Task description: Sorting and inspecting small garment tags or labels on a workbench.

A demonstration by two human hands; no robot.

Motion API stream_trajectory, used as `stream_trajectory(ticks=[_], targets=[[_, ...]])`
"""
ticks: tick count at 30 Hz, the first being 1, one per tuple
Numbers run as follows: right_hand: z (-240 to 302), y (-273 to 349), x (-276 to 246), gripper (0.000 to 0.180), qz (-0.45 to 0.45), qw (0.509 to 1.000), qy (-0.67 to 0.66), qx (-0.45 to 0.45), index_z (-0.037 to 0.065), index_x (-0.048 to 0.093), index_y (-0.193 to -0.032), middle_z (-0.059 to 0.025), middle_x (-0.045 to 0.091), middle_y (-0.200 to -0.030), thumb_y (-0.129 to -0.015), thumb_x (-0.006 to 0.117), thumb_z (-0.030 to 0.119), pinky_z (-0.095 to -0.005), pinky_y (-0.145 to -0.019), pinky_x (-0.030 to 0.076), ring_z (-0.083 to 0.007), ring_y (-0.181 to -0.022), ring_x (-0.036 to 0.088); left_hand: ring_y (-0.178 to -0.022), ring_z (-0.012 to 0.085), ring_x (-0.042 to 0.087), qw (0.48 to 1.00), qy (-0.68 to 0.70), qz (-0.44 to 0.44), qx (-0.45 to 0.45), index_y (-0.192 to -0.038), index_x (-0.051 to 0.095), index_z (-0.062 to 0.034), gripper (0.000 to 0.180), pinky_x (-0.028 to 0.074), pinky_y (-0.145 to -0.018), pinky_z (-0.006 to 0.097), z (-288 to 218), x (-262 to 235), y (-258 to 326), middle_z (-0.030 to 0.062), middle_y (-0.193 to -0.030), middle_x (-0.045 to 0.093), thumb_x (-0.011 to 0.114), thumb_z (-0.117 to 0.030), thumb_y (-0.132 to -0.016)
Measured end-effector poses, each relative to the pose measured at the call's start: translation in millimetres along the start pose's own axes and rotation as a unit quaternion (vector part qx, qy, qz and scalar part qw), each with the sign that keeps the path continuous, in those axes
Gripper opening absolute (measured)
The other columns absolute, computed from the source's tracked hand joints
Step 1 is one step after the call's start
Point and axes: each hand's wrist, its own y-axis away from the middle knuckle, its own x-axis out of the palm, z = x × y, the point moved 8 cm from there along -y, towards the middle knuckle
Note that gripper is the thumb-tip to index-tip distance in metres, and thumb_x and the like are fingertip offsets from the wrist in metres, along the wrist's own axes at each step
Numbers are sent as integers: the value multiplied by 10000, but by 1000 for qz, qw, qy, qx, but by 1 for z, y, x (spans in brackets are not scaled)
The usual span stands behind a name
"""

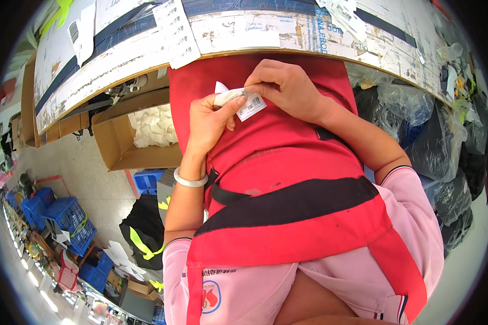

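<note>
In the head view, the left hand [211, 119] pinches a white label [250, 108] between thumb and fingers, in front of the red apron [271, 157]; the right hand's [290, 89] closed fingertips grip its upper edge. Handling seems under way: the label is curled, not flat, while a label sheet [178, 35] lies on the table [130, 62]; what remains is unclear. The curled part's long axis runs crosswise, rising slightly rightward; the printed end slants down-right.

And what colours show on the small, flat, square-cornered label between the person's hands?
The label is white with black print, seen best in head view.
</note>
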Motion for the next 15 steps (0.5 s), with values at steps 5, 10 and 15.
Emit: stream_trajectory(ticks=[5, 10, 15], targets=[[4, -2, -6, 64, -18, 999, 27, -31, 20, 641, -876, -82, 607, -814, -823, 641, 54, -290, -647, 481, -234, -733, 600, -455, 41, 478, 1000, 0, 5, -20, -798, 693, 17, 152, 358, -421, 189, 5, -1, -5, 1, -564, 577, 719, -130, -824], [-2, -7, -12, 81, -47, 997, 46, -27, 30, 643, -909, -52, 618, -788, -853, 627, 85, -254, -613, 481, -146, -708, 604, -466, 58, 498, 1000, -12, 28, 2, -780, 694, 10, 219, 368, -423, 196, 12, -7, -9, 16, -576, 583, 671, -186, -874], [-36, -21, -45, 158, -76, 976, -97, 180, 22, 659, -940, -12, 625, -720, -896, 611, 166, -187, -555, 477, -54, -610, 575, -619, 126, 586, 1000, 5, -5, 15, -789, 697, 16, 609, 463, -608, 236, 8, -17, -8, 67, -665, 632, 372, -459, -990]])
